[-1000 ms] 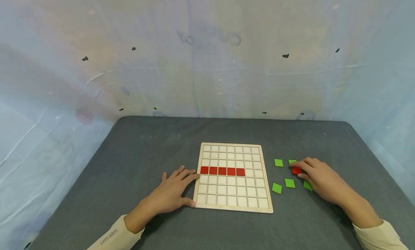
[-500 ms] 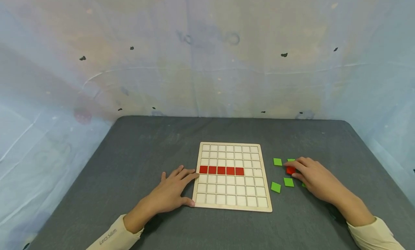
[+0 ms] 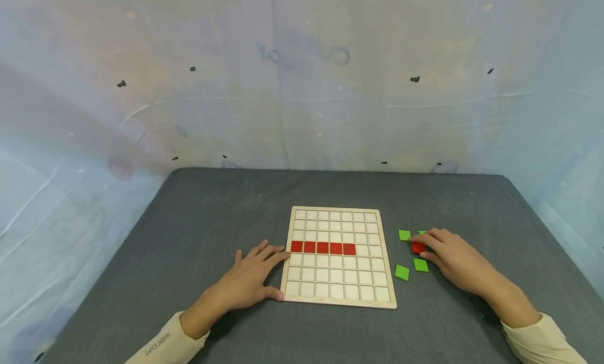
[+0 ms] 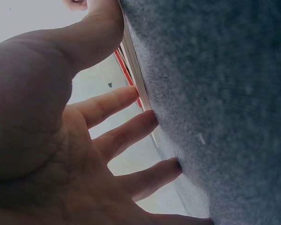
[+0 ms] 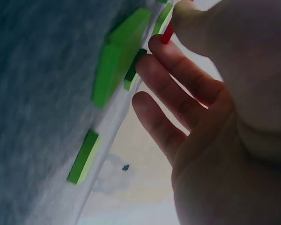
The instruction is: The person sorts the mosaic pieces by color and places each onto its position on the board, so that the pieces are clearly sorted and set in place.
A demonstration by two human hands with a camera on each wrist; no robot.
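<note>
Seen from the head camera, a dark grey cloth-covered table (image 3: pixel 222 212) reaches back to a pale, blotchy cloth backdrop (image 3: pixel 302 128), which wraps round both sides and carries a long crease and small dark spots (image 3: pixel 415 79). On the grey, near the middle, lies a wooden grid board (image 3: pixel 336 261), with five red tiles (image 3: pixel 323 247) side by side in its fourth row, starting from the left edge. The left hand (image 3: pixel 247 280) is spread out, gripping nothing, thumb and forefinger at the board's left edge. Right of the board, the right hand (image 3: pixel 455 261) pinches a loose red tile (image 3: pixel 418 247) between thumb and forefinger, among green tiles (image 3: pixel 421 265) scattered on the table; one is partly hidden behind the fingers. Cream sleeves (image 3: pixel 542 338) cover both forearms. From the left wrist, the table's weave fills much of the view, a pale fleck (image 4: pixel 202 138) showing on it, and the straight fingers reach toward the board's thin edge. From the right wrist, the pinched tile shows as a red sliver at the fingertips, the green tiles stand out thickly against the grey, and the pale backdrop glows behind, one dark spot on it.
</note>
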